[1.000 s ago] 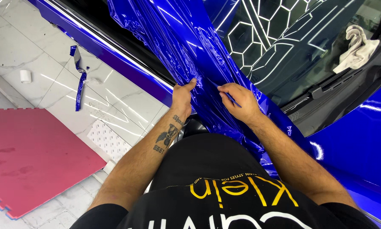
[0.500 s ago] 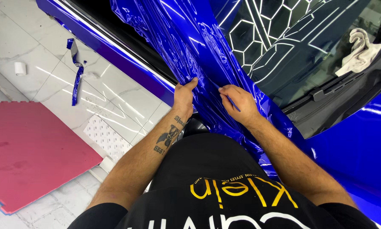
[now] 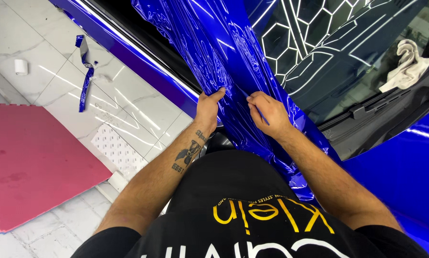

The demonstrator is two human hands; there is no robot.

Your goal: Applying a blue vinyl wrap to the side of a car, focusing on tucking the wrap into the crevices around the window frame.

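Observation:
A glossy blue vinyl film lies wrinkled along a blue car's pillar beside the windscreen. My left hand presses flat on the film's left edge, fingers together and pointing up. My right hand rests on the film just to the right, pinching a thin blue blade-like tool whose tip touches the film. The two hands are a few centimetres apart. My black shirt hides the film's lower end.
A crumpled white cloth sits at the windscreen base by the wiper. On the white tiled floor lie blue film scraps, a small white roll, a red foam mat and a perforated white sheet.
Both hands have stayed on the film at about the same spot; the right hand has drawn slightly closer to the left. The view shifted a little.

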